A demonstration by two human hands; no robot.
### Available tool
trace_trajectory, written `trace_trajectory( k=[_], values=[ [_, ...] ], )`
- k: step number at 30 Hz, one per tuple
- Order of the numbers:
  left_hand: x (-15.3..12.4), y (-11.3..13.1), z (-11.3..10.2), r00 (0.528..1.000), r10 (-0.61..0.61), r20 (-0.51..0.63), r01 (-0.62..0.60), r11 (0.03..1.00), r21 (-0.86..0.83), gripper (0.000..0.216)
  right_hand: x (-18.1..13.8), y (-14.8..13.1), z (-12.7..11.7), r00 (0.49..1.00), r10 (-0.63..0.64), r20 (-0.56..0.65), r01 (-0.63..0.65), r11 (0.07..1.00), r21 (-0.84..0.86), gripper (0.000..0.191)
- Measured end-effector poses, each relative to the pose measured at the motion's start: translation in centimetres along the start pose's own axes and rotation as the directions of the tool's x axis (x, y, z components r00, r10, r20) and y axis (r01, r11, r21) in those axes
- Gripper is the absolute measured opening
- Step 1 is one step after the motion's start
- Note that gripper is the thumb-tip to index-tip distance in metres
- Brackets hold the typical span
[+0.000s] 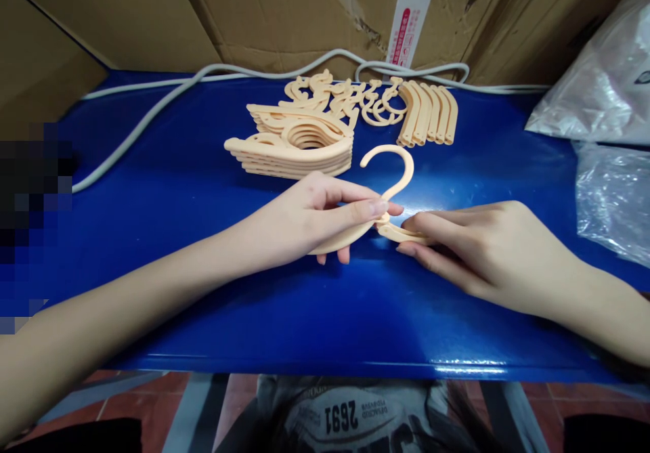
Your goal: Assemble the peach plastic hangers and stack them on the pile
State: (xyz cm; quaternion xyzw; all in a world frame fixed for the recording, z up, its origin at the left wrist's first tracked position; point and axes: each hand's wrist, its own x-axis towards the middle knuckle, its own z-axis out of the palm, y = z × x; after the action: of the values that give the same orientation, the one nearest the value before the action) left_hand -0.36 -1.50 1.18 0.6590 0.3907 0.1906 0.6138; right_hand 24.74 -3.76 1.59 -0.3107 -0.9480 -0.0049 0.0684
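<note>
Above the blue table, both hands grip one cream plastic clothes hanger (pixel 406 168), its hook curving upward. My left hand (pixel 325 216) closes round the hanger's left side, thumb on top near the base of the hook. Between the thumb and fingers of my right hand (pixel 477 250) is the hanger arm (pixel 399 233), a short piece meeting the hook's base. Most of that arm is covered by the right fingers. Behind my left hand lies a stack of cream hanger pieces (pixel 299 158).
Loose hooks (pixel 380 108) and a row of curved arm pieces (pixel 431 114) lie at the back of the blue table (pixel 305 324). A white cable (pixel 152 124) runs along cardboard boxes (pixel 284 19). Clear plastic bags (pixel 614 196) sit at the right.
</note>
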Motion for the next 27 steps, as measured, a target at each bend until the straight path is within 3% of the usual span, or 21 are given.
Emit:
trace_trajectory(
  k=[7,27],
  values=[
    [-0.06,0.07,-0.12,0.999,0.036,0.035,-0.037,0.998,0.040,0.031,0.25,-0.06,0.27,0.992,-0.053,-0.116,0.044,0.996,-0.076,0.029],
    [0.08,-0.05,0.29,0.998,0.051,0.043,-0.052,0.998,0.025,0.025,-0.09,-0.74,0.02,0.990,-0.063,-0.126,0.052,0.994,-0.091,0.030]
  ],
)
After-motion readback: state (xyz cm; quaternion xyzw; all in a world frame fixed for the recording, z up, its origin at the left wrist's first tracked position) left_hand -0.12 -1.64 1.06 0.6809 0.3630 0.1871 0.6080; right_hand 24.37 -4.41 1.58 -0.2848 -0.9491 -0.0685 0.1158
